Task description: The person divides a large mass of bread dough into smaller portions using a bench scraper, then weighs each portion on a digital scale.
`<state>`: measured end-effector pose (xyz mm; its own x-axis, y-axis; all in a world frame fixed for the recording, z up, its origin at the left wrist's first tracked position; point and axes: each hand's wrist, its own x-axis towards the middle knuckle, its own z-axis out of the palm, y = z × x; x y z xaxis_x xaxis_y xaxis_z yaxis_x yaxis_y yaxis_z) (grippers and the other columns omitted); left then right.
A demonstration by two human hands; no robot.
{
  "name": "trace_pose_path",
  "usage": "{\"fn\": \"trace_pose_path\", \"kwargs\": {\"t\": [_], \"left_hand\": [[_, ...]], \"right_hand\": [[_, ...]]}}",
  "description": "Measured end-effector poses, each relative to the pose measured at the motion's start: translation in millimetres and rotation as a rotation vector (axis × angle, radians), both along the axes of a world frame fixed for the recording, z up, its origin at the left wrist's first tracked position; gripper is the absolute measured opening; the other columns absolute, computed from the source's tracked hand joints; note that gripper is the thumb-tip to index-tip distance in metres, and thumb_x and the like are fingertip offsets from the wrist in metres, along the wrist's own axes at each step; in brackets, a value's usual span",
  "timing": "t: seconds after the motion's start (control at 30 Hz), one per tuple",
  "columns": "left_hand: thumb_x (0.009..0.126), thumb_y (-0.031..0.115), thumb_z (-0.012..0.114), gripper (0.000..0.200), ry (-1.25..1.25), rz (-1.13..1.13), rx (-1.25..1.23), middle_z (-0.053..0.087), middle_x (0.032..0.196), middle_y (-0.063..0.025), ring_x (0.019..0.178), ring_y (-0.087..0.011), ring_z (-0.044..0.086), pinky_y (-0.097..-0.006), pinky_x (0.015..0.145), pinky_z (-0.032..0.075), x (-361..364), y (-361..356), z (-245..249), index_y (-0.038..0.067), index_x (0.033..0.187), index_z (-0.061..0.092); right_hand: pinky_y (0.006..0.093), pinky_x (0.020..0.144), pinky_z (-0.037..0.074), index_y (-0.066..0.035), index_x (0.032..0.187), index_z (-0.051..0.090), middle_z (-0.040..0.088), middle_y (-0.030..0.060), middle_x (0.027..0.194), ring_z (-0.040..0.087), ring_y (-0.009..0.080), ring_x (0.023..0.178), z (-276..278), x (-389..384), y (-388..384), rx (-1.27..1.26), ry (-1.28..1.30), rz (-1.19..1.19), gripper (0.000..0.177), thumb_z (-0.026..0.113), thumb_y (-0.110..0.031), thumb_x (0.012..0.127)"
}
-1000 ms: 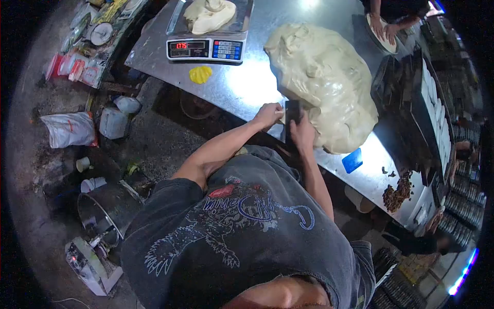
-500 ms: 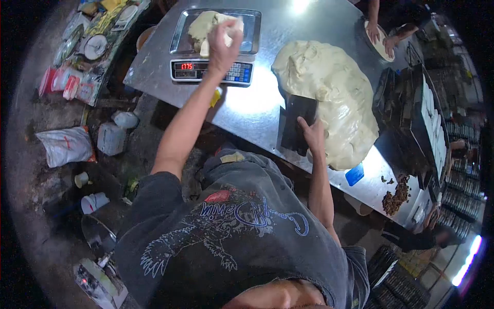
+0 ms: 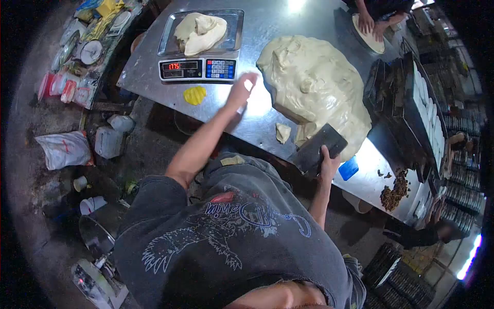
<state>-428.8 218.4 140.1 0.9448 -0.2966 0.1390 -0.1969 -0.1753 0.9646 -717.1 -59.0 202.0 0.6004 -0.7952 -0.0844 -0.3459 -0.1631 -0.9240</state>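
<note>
My left hand (image 3: 244, 91) is over the shiny table beside the scale, fingers curled together; a pale patch shows at them, and I cannot make out whether it is dough or glare. In my right hand (image 3: 329, 162) is a dark rectangular scraper (image 3: 321, 149), tilted at the near edge of a large dough mass (image 3: 319, 82). A small dough piece (image 3: 282, 133) lies left of the scraper. Dough (image 3: 200, 32) rests on the tray of a digital scale (image 3: 198, 69), whose red display reads 1.775 or similar.
Yellow lump (image 3: 194, 95) near the scale; blue card (image 3: 349, 168) and brown crumbs (image 3: 395, 190) at the right. Stacked dark trays (image 3: 396, 108) stand on the right side. Another person's hands (image 3: 373, 27) press dough on a round board. Left: a cluttered side table (image 3: 103, 56).
My left hand has left the dough on the scale and come down towards me. The scraper has moved right and turned, and a small separate dough piece now shows beside the mass.
</note>
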Motion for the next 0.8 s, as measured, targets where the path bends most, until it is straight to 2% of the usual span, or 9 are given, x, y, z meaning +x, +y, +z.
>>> {"fn": "trace_pose_path", "kwargs": {"t": [0.1, 0.13, 0.17, 0.23, 0.33, 0.43, 0.57, 0.73, 0.8], "left_hand": [[0.088, 0.02, 0.067, 0.035, 0.223, -0.473, 0.076, 0.068, 0.112, -0.016, 0.11, -0.03, 0.064, -0.0402, 0.098, 0.049, -80, -52, -25, 0.005, 0.12, 0.067], [0.083, 0.016, 0.066, 0.035, -0.171, -0.499, 0.225, 0.066, 0.116, -0.0181, 0.108, -0.0361, 0.063, -0.0447, 0.1, 0.048, -98, -67, -45, 0.006, 0.116, 0.068], [0.082, 0.012, 0.063, 0.033, -0.295, -0.488, 0.309, 0.064, 0.115, -0.0189, 0.105, -0.0413, 0.061, -0.0487, 0.098, 0.048, -119, -76, -62, 0.007, 0.114, 0.068], [0.086, 0.007, 0.062, 0.029, -0.418, -0.322, 0.356, 0.06, 0.111, -0.0164, 0.1, -0.0381, 0.061, -0.0436, 0.093, 0.049, -148, -81, -65, 0.008, 0.114, 0.066], [0.086, 0.008, 0.062, 0.027, 0.084, -0.268, 0.326, 0.058, 0.105, -0.0146, 0.093, -0.0345, 0.061, -0.0417, 0.091, 0.049, -155, -95, -56, 0.01, 0.113, 0.065], [0.085, 0.004, 0.063, 0.029, 0.078, -0.298, 0.265, 0.058, 0.103, -0.0137, 0.091, -0.0311, 0.061, -0.041, 0.088, 0.049, -163, -103, -2, 0.009, 0.114, 0.063], [0.093, 0.012, 0.062, 0.026, -0.018, -0.178, -0.017, 0.059, 0.104, -0.0126, 0.095, -0.0269, 0.063, -0.0381, 0.084, 0.053, -166, -127, 19, 0.006, 0.119, 0.062], [0.09, 0.028, 0.071, 0.047, 0.202, -0.246, 0.191, 0.069, 0.11, -0.0156, 0.096, -0.0254, 0.067, -0.0383, 0.085, 0.054, -157, -150, -69, 0.004, 0.127, 0.055], [0.088, 0.031, 0.072, 0.049, 0.309, -0.213, 0.19, 0.069, 0.109, -0.0148, 0.096, -0.0262, 0.067, -0.0391, 0.085, 0.054, -157, -147, -69, 0.004, 0.126, 0.055]], "right_hand": [[0.0333, 0.089, 0.051, 0.005, 0.125, 0.06, 0.069, 0.0109, 0.114, 0.065, 0.0209, 0.099, -7, -19, -13, 0.032, -0.003, -0.023, 0.048, 0.077, -0.018, 0.087], [0.0331, 0.089, 0.051, 0.005, 0.125, 0.061, 0.069, 0.0108, 0.114, 0.065, 0.0209, 0.099, -4, -24, -15, 0.035, 0.027, -0.027, 0.047, 0.077, -0.017, 0.087], [0.0328, 0.088, 0.051, 0.005, 0.125, 0.061, 0.069, 0.0107, 0.113, 0.065, 0.0209, 0.099, 5, -27, -13, 0.039, 0.054, -0.033, 0.046, 0.077, -0.017, 0.087], [0.033, 0.089, 0.051, 0.006, 0.125, 0.06, 0.069, 0.0113, 0.113, 0.065, 0.0211, 0.099, 5, -37, -17, 0.095, 0.043, -0.041, 0.047, 0.077, -0.016, 0.087], [0.0337, 0.091, 0.05, 0.007, 0.127, 0.058, 0.068, 0.0127, 0.116, 0.064, 0.0215, 0.1, -4, -54, -32, 0.182, -0.048, -0.051, 0.051, 0.077, -0.016, 0.086], [0.0337, 0.092, 0.05, 0.008, 0.127, 0.058, 0.067, 0.0123, 0.117, 0.064, 0.0219, 0.101, 5, -66, -31, 0.186, -0.1, -0.064, 0.049, 0.076, -0.013, 0.087], [0.0342, 0.088, 0.052, 0.005, 0.128, 0.057, 0.068, 0.0111, 0.116, 0.066, 0.021, 0.098, -4, -80, -43, 0.205, -0.156, -0.046, 0.045, 0.074, -0.008, 0.088], [0.0337, 0.086, 0.053, 0.004, 0.128, 0.058, 0.069, 0.0102, 0.114, 0.066, 0.0203, 0.097, 0, -72, -57, 0.178, -0.062, 0.028, 0.045, 0.075, -0.009, 0.088], [0.0326, 0.087, 0.051, 0.005, 0.127, 0.058, 0.069, 0.01, 0.113, 0.065, 0.0201, 0.097, 5, -62, -60, 0.169, 0.01, 0.071, 0.048, 0.076, -0.014, 0.088]]}}
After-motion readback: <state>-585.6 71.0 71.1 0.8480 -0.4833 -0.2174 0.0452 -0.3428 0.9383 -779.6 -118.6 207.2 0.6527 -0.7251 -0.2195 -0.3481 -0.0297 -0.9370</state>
